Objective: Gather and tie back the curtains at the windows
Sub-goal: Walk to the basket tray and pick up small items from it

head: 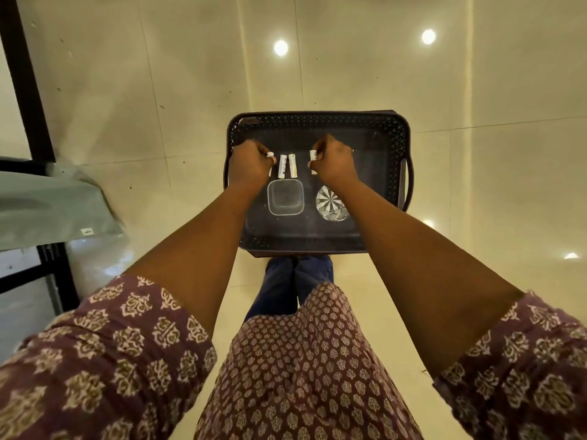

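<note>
No curtain or window shows in the head view. A dark perforated basket (394, 144) stands on the floor in front of me. Inside lie two small white cylinders (287, 166) side by side. My left hand (249, 165) is closed around another white cylinder whose end sticks out at its right side. My right hand (333, 161) is closed around a white cylinder too, with its end showing at the left of the fist. Both hands are down inside the basket, either side of the loose pair.
A clear square plastic container (285, 197) and a cut-glass bowl (333, 203) sit in the basket near me. A black frame with plastic-wrapped shelving (47, 201) stands at the left. Glossy cream floor tiles (476, 185) surround the basket.
</note>
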